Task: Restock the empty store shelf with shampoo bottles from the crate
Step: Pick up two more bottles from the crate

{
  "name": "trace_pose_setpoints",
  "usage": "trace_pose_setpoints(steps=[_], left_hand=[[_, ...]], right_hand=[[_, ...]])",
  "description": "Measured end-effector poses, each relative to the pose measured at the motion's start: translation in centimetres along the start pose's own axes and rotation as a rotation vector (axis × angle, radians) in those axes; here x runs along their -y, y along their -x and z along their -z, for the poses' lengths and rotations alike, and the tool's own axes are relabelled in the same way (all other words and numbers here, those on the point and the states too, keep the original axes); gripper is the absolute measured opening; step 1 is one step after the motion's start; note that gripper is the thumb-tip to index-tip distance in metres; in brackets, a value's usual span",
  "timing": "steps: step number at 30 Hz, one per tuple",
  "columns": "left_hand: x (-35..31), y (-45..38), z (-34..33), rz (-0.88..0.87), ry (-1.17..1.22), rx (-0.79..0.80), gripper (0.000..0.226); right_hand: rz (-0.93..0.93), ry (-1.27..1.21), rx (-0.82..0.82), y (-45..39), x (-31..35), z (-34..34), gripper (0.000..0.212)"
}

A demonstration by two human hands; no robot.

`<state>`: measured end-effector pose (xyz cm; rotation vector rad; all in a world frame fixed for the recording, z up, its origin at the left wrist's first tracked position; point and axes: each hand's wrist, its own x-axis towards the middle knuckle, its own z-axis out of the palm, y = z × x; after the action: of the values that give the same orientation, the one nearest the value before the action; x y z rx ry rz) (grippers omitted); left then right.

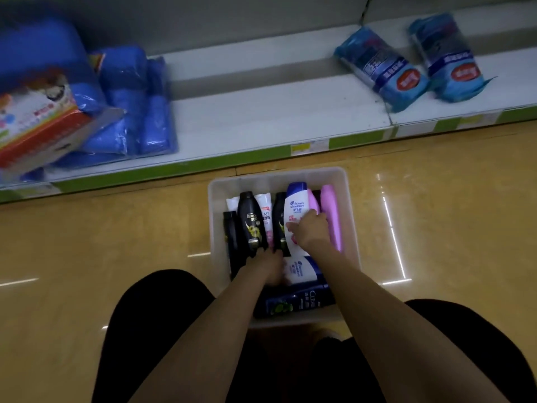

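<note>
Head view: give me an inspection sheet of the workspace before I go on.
Surface: white shelf bare in the middle; glossy tan floor below.
Job's things: translucent crate on the floor holding shampoo bottles, among them a black bottle, a white and blue bottle, a pink bottle and a dark blue bottle.
Clutter: blue wrapped packs on the shelf's left; two blue packets on its right.
Grippers: left hand down among the bottles, grasp unclear; right hand grips the white and blue bottle.
Cables: nothing seen.
Surroundings: green price strip along the shelf edge.
</note>
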<state>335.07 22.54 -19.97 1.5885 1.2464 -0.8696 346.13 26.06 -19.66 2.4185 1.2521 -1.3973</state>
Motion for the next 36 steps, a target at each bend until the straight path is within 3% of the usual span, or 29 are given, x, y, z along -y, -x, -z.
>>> trace_pose_setpoints(steps=[3,7,12,14,18,23,29,32,36], left_hand=[[0.8,-1.6,0.5,-0.031,0.014,0.022,0.071],[1.3,-2.2,1.5,-0.032,0.056,0.007,0.076],[0.7,1.1,2.8,-0.008,-0.063,-0.110,0.083],[0.4,4.3,3.4,0.076,-0.028,-0.155,0.083],[-1.5,12.4,5.3,0.142,0.135,-0.298,0.059],[-3.3,24.1,8.0,0.225,0.212,-0.391,0.057],[-5.9,38.5,12.6,0.251,0.242,-0.460,0.052],[-6.6,43.7,15.5,0.281,0.220,-0.485,0.058],[-7.3,49.3,19.3,0.267,0.250,-0.541,0.050]], right_hand=[[-0.013,0.107,-0.056,-1.6,0.2,-0.5,0.062],[-0.066,-0.004,-0.016,-3.1,1.2,-0.2,0.075],[-0.049,-0.197,-0.047,-0.5,2.3,2.0,0.070],[-0.035,-0.176,-0.043,2.8,2.8,3.6,0.071],[0.005,-0.054,0.010,10.5,3.6,7.6,0.078],[0.022,0.089,0.100,21.2,5.9,13.6,0.063],[0.048,0.121,0.145,32.7,10.6,20.5,0.080],[0.074,0.157,0.125,37.0,13.7,24.1,0.069],[0.105,0.092,0.080,41.2,16.7,28.5,0.056]])
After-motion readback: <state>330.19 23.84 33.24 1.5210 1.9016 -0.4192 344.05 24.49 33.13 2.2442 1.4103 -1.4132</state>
